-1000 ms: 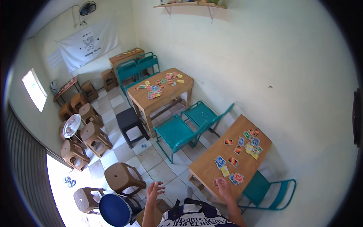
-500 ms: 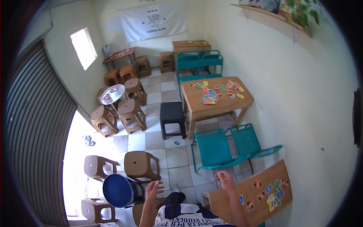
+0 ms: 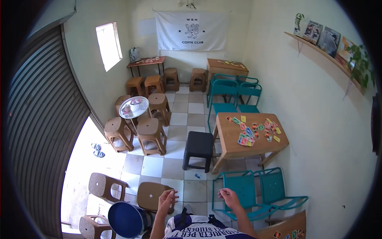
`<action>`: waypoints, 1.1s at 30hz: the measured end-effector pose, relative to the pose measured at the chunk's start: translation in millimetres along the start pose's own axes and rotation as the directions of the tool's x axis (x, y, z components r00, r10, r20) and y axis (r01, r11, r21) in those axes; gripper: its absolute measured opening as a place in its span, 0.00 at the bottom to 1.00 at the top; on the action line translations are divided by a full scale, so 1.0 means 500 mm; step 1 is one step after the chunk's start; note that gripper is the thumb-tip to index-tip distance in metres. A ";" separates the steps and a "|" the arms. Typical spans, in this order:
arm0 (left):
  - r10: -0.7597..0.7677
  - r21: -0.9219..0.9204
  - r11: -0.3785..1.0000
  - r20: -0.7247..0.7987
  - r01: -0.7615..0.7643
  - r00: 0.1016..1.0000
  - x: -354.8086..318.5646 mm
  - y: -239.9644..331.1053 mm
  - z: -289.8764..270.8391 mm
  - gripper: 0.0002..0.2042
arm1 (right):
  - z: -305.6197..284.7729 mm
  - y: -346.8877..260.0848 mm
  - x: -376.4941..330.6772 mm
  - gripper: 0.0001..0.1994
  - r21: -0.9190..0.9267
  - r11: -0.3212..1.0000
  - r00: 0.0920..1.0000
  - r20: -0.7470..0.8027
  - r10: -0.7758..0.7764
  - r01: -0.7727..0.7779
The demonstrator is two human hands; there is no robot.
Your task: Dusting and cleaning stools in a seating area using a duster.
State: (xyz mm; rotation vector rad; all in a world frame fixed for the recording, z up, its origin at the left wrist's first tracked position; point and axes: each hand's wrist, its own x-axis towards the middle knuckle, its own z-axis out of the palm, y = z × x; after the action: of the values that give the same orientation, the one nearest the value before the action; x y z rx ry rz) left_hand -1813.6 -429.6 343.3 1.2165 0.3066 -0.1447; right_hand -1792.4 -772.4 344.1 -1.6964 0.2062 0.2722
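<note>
My left hand (image 3: pixel 167 201) is raised in front of my body, its fingers apart and loosely bent, with nothing in it. To its right, my right hand (image 3: pixel 229 197) is also raised, fingers loosely curled and holding nothing. A gap separates the two hands. In the picture, the left hand overlaps the edge of a brown plastic stool (image 3: pixel 149 195), and the right hand lies in front of a teal metal chair (image 3: pixel 240 187). I see neither hand touching anything. Between them and beyond, a small blue item (image 3: pixel 197 175) lies on the tiled floor.
A blue drum (image 3: pixel 126 219) stands at lower left among brown stools. Ahead are a black stool (image 3: pixel 198 148) and a wooden table (image 3: pixel 230 139) scattered with colourful cards. Another card table (image 3: pixel 274 231) is at lower right. A round silver table (image 3: pixel 134 107) stands left, near a roller shutter (image 3: pixel 47 119).
My view has tilted up and turned left, so the room sits lower and further right, and the near card table is mostly cut off. My hands are closer together.
</note>
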 end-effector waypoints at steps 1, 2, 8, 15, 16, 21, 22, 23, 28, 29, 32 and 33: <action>0.007 0.000 1.000 -0.007 -0.007 1.000 0.031 0.017 -0.015 0.15 | 0.021 -0.021 0.034 0.12 0.000 1.000 1.000 0.009 -0.005 0.005; 0.003 0.021 1.000 -0.005 -0.002 1.000 0.056 0.037 -0.023 0.15 | 0.038 -0.039 0.063 0.12 -0.006 1.000 1.000 0.015 -0.025 0.026; 0.014 -0.029 0.999 -0.101 -0.017 0.995 0.163 0.144 -0.059 0.13 | 0.107 -0.099 0.228 0.12 -0.003 0.997 0.996 0.050 -0.075 0.075; 0.006 -0.073 0.997 -0.175 -0.019 0.985 0.273 0.158 -0.128 0.14 | 0.171 -0.146 0.391 0.13 -0.053 0.999 0.991 0.133 0.007 0.000; 0.005 -0.080 0.997 -0.187 -0.021 0.982 0.294 0.153 -0.142 0.14 | 0.180 -0.158 0.416 0.12 -0.064 0.998 0.990 0.143 -0.003 0.012; 0.021 -0.066 0.997 -0.253 -0.038 0.967 0.422 0.184 -0.161 0.15 | 0.194 -0.177 0.577 0.12 -0.069 0.997 0.980 0.199 -0.023 0.037; 0.039 -0.040 0.998 -0.262 -0.051 0.964 0.449 0.194 -0.157 0.15 | 0.192 -0.178 0.611 0.12 -0.068 0.996 0.977 0.207 -0.051 0.066; 0.060 -0.011 0.998 -0.266 -0.065 0.962 0.482 0.210 -0.157 0.15 | 0.194 -0.187 0.645 0.12 -0.097 0.994 0.975 0.220 -0.025 0.047; 0.045 -0.027 0.998 -0.290 -0.055 0.956 0.605 0.289 -0.152 0.15 | 0.234 -0.256 0.824 0.11 -0.034 0.998 0.957 0.288 -0.042 0.054; 0.050 -0.026 0.998 -0.306 -0.060 0.951 0.628 0.298 -0.153 0.15 | 0.250 -0.279 0.860 0.10 -0.032 0.997 0.953 0.298 -0.056 0.069; 0.073 -0.009 0.997 -0.343 -0.081 0.937 0.689 0.331 -0.157 0.15 | 0.282 -0.337 0.955 0.10 -0.049 0.995 0.943 0.328 -0.061 0.082; 0.088 0.001 0.996 -0.353 -0.094 0.931 0.702 0.349 -0.151 0.15 | 0.287 -0.349 0.982 0.10 -0.063 0.993 0.938 0.340 -0.071 0.098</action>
State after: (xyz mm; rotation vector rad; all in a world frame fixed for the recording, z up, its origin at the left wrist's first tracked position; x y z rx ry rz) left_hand -1444.4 -280.0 368.4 1.2365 0.5623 0.1600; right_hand -1281.8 -595.5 344.8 -1.7024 -0.1336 0.5069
